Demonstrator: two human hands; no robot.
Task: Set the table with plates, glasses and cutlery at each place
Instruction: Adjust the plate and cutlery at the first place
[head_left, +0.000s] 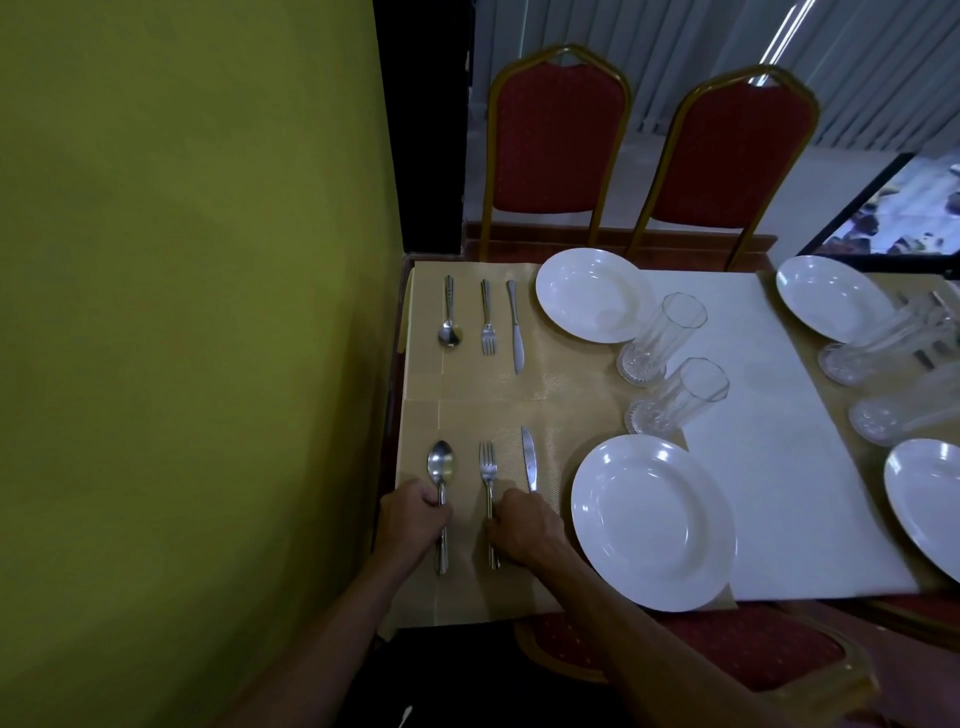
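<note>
Head view, as I see it from the remote station; all positions are given from the near plate (652, 522), which sits at the tabletop (571, 410) edge closest to the person. Left of the near plate lie three pieces of cutlery in a row, tips pointing away from the person: the near knife (529, 457) closest to the plate, then the near fork (488, 467), then the near spoon (441, 470) farthest out. The left hand (413, 512) has its fingers curled round the spoon's handle, whose end shows below the fist. The right hand (524, 527) lies between the fork and the near plate, fingers curled against the fork's handle; it covers the knife's handle, and I cannot tell whether it also grips the knife. Beyond the near plate stand two glasses (662, 340), one behind the other, and past them the far plate (589, 293). Left of the far plate a second spoon (449, 319), fork (487, 322) and knife (515, 327) lie side by side, untouched.
</note>
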